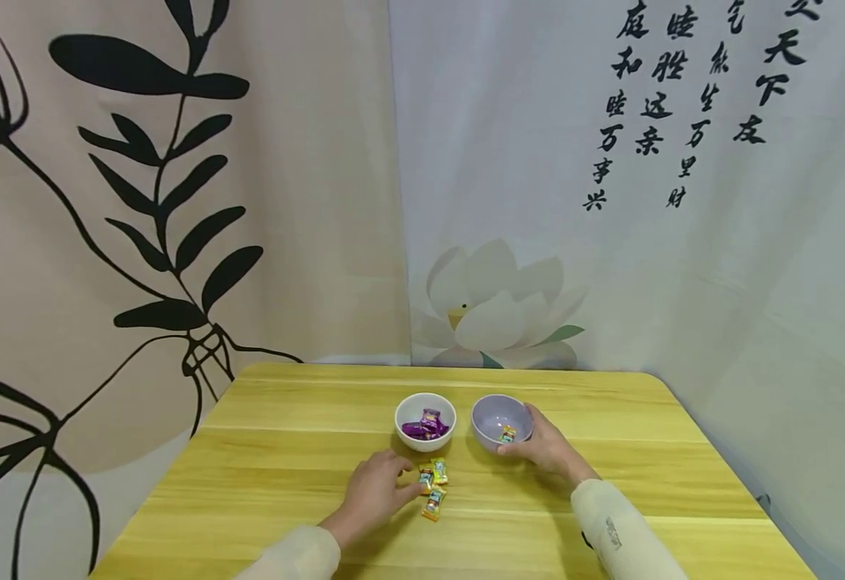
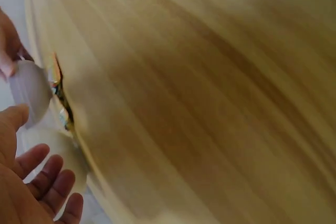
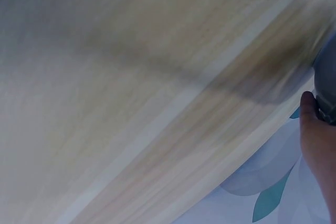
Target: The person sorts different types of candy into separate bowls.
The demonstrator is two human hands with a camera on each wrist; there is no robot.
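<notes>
Left hand (image 1: 373, 490): on table (image 1: 284, 451), fingers loosely spread, tips touching candies (image 1: 432, 483).
Right hand (image 1: 547, 445): fingers curled round lilac bowl (image 1: 490, 415), tilted.
White bowl (image 1: 413, 408): purple candies inside.

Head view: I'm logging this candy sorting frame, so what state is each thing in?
White bowl: upright, holds purple-wrapped candies.
Lilac bowl: tilted toward the person, one yellow-wrapped candy inside.
Loose yellow candies: wrapped, lying on the wooden table.
Left hand: fingertips at the loose candies; grip unclear.
Right hand: grips the lilac bowl's rim.
</notes>
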